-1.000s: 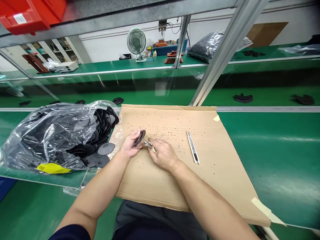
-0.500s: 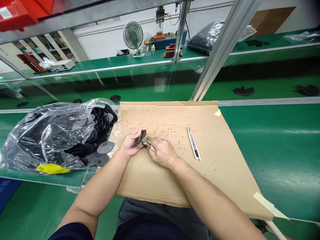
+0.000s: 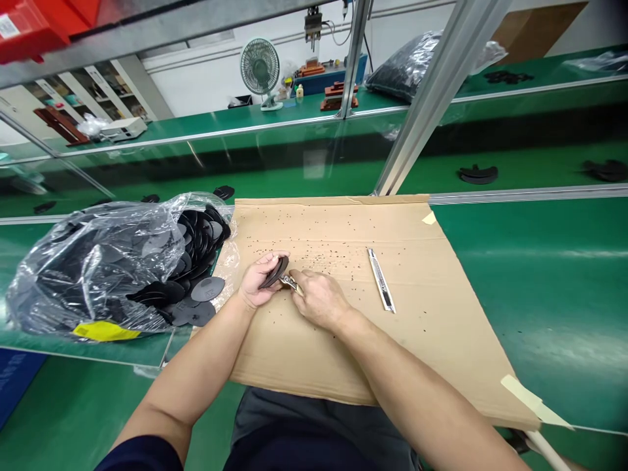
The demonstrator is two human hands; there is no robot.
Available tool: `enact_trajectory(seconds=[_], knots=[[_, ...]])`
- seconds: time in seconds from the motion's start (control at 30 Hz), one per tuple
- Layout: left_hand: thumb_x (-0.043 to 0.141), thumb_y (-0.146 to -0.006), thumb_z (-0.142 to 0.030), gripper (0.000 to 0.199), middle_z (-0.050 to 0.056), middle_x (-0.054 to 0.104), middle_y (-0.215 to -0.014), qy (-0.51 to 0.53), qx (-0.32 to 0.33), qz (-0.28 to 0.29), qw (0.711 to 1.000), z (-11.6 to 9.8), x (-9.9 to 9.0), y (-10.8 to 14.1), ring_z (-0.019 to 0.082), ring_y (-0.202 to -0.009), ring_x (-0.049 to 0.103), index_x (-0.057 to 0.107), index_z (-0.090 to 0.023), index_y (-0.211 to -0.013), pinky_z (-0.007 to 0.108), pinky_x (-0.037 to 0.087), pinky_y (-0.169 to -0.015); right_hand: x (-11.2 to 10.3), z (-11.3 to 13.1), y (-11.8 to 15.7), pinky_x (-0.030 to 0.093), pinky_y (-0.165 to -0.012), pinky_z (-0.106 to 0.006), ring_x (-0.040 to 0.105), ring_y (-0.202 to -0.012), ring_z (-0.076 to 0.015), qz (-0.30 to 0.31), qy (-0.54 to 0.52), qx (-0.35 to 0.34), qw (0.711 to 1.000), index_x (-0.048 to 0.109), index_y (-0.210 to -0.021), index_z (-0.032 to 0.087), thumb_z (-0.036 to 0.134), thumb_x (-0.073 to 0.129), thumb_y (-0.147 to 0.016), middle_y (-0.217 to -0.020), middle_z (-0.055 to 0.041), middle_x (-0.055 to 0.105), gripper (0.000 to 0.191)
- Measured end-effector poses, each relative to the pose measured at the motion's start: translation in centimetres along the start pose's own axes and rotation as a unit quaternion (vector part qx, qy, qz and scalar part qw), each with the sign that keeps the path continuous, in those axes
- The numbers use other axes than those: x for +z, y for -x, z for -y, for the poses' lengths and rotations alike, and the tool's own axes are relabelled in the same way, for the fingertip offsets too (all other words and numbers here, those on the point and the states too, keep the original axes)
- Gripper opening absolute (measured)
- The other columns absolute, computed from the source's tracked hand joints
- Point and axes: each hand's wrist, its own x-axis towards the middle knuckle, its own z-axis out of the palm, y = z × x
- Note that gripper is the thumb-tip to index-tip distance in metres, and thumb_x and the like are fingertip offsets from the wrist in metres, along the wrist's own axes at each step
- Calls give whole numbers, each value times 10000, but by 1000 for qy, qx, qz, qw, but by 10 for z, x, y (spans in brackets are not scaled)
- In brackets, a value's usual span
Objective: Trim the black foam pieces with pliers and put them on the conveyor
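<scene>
Black plastic disc (image 3: 275, 271) sits pinched edge-up in the left hand (image 3: 258, 284) over the cardboard sheet (image 3: 343, 340); the right hand (image 3: 318, 299) clenches a small metal cutter (image 3: 290, 282) touching the disc's edge.

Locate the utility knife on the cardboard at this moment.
In the head view, the utility knife lies untouched on the cardboard sheet, right of the right hand.

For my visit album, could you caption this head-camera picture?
Left hand holds a black disc while right hand applies a small metal tool over speckled cardboard.
</scene>
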Motion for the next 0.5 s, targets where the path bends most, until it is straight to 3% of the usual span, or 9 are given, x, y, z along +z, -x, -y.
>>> enact_trajectory(seconds=[0.37, 0.5], knots=[[746, -683, -265, 375, -38, 458, -586, -22, 13, -13, 1000, 5, 1, 0, 42, -375, 320, 608, -108, -994, 155, 213, -331, -6, 0, 1, 422, -645, -286, 615, -807, -210, 54, -14, 23, 998, 599, -991, 189, 179, 464, -863, -913, -51, 646, 186], [703, -722, -228, 315, -34, 460, -615, -6, -1, -8, 1000, 2, 1, 0, 32, -366, 299, 600, -118, -999, 142, 190, -329, -6, 4, 1, 434, -680, -294, 608, -843, -219, 42, -17, 31, 998, 585, -1026, 188, 195, 481, -859, -936, -60, 633, 197]])
